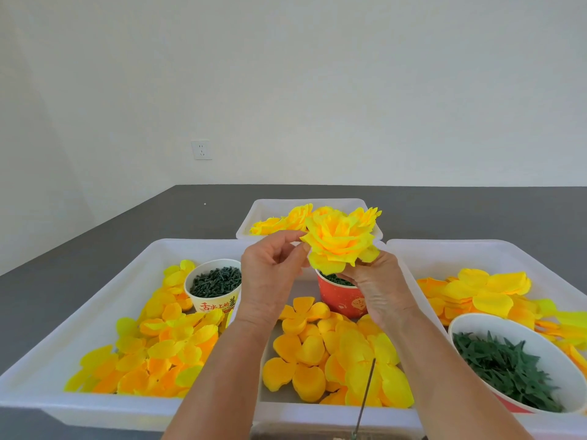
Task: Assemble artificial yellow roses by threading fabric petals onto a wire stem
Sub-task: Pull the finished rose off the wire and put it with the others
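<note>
Above trays, rose [341,241] between both hands' fingers [352,274]

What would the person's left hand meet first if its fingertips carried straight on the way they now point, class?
The left hand points its fingertips right, toward the yellow rose held by the right hand. It would meet the rose's outer petals first; it may already touch them, though depth is unclear.

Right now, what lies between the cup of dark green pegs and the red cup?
In the head view, the left hand rises between the cup of dark green pegs and the red cup.
</note>
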`<state>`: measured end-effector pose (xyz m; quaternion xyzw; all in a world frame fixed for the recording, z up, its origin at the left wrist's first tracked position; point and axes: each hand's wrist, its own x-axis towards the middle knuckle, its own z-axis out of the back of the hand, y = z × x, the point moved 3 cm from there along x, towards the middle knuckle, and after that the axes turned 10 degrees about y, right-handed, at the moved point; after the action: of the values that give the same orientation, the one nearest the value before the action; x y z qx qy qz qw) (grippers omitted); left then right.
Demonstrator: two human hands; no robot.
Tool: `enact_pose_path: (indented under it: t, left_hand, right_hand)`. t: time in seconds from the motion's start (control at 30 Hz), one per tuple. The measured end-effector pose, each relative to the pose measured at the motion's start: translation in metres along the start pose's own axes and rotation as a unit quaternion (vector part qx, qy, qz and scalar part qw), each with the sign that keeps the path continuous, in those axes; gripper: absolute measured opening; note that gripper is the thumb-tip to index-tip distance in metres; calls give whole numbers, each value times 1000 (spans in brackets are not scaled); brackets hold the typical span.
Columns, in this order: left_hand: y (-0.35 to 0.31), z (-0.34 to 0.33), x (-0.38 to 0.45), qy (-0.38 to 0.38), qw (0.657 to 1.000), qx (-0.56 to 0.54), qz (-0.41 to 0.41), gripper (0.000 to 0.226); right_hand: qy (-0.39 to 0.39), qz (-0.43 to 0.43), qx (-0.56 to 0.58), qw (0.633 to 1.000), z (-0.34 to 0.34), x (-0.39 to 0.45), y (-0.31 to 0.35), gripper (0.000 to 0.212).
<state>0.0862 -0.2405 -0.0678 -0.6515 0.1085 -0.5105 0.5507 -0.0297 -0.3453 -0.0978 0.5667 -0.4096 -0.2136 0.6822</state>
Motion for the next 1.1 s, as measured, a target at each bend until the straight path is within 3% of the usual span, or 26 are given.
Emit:
enact_pose_path:
  t: [0.17, 0.33, 0.6, 0.7, 0.83, 0.9, 1.1]
  left_hand:
    - [-1, 5, -1, -27, 1000, -13, -4, 19]
    - [-4, 6, 0, -33, 999, -31, 6, 23]
    - [5, 8, 0, -31, 982, -149, 111, 12]
    - [7, 9, 0, -19, 985, -129, 111, 21]
    - [4, 9, 1, -40, 998, 13, 54, 26]
    - [4, 9, 1, -51, 997, 33, 46, 25]
    - [7, 10, 0, -24, 985, -144, 94, 16]
  right_hand:
    - [14, 19, -56, 998, -1, 0, -2, 10]
    - [21, 43, -63, 997, -1, 0, -1, 13]
    - [25, 47, -89, 995, -1, 2, -3, 7]
    - [15, 45, -87, 995, 1, 3, -2, 14]
    - [39, 1, -95, 995, 0, 5, -5, 25]
    - [23, 11, -87, 996, 1, 4, -4, 22]
    - [-4, 12, -70, 997, 3, 3, -3, 20]
